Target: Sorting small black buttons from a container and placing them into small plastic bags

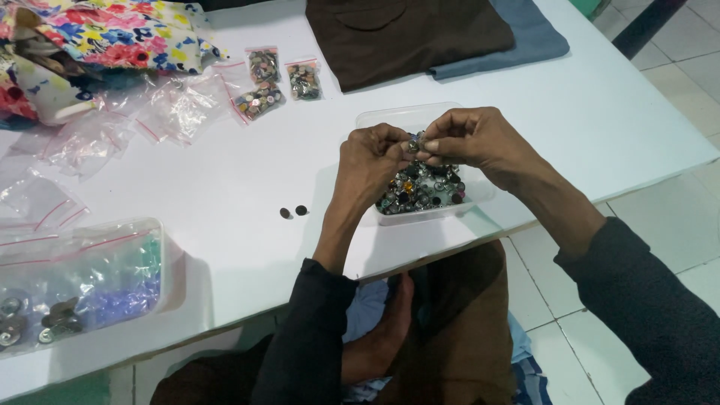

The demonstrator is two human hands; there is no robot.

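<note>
Both hands meet over a clear plastic tub (390,118) full of small metal buttons with coloured stones, at the table's near edge. My left hand (369,161) and my right hand (471,139) pinch one small round button (413,145) between their fingertips, just above the heap. Two dark round buttons (293,211) lie loose on the white table (225,187), left of the tub.
Three small zip bags of buttons (276,81) lie at the back, with empty clear bags (120,127) to their left. A larger clear container (79,281) sits front left. Floral fabric (97,37) is back left; brown (405,34) and blue (532,37) folded cloth lie back centre.
</note>
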